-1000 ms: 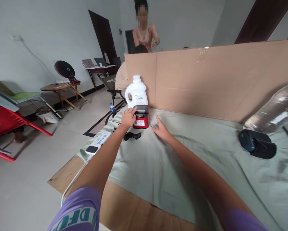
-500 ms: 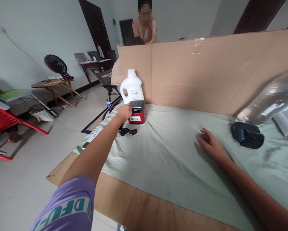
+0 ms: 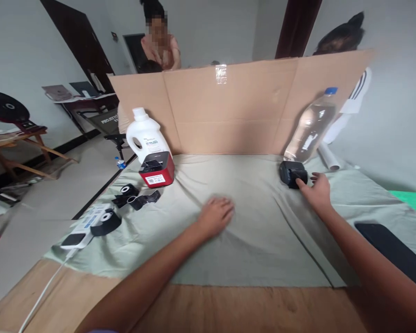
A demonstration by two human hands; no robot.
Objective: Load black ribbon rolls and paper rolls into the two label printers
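My right hand [image 3: 317, 192] is at the right side of a small black boxy device [image 3: 293, 173], thumb at its near edge and fingers apart, not closed round it. My left hand [image 3: 216, 215], somewhat blurred, hovers over or rests on the pale green cloth [image 3: 242, 259] with loosely extended fingers and nothing visible in it. Further left sits a red and black box-shaped device [image 3: 157, 169] with a white label on its front. Black rolls with loose strips [image 3: 143, 200] lie just in front of that device.
A white jug [image 3: 147, 134] stands behind the red device. A large clear bottle with a blue cap [image 3: 310, 125] leans at the back right, beside a white tube [image 3: 328, 157]. A cardboard panel [image 3: 228, 111] rises along the back. A power strip [image 3: 86, 226] lies left, a dark phone-like slab [image 3: 395, 249] right.
The view has swung right. My left hand has left the red device and moved to the middle of the cloth. My right hand has reached forward to the black device.
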